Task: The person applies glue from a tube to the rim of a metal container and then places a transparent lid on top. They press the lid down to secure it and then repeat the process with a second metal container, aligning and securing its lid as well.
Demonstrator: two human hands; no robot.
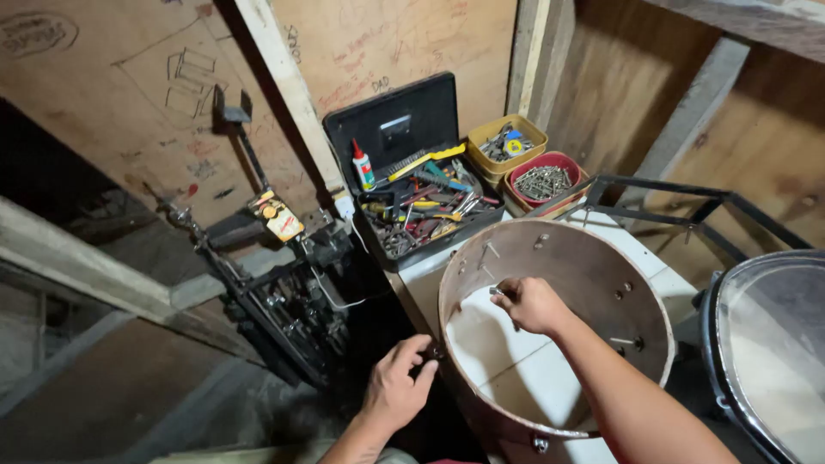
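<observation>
- Standing open-ended on the white tiled counter (666, 279), a round brown wooden drum shell (601, 266) fills the middle of the view, with bolts poking through its wall into the hollow inside.
- The person's right hand (531, 303) reaches down inside the drum shell, close to its left inner wall, fingers curled around a small metal tool or bolt; what it is exactly is too small to tell.
- The person's left hand (397, 388) is outside the shell, against its lower left outer wall, thumb and fingers pinched narrow on a small dark fitting (436, 352) there.
- The two hands sit on opposite faces of the same stretch of wall, near each other.
- Behind the shell, a black plastic toolbox (412, 185) stands with its lid propped up, crammed with screwdrivers, pliers and other hand tools.
- A white glue bottle with a red cap (363, 167) stands upright at the toolbox's left end.
- Right of the toolbox sit a yellow square tub (507, 142) of small hardware and, just beside it, a red round tub of metal screws (544, 182).
- A black metal frame (687, 206) lies behind the shell on the right.
- A second drum with a clear head and dark rim (773, 344) shows at the right edge.
- A black metal pedal mechanism (284, 292) rests lower on the left, against the plywood wall (112, 103).
</observation>
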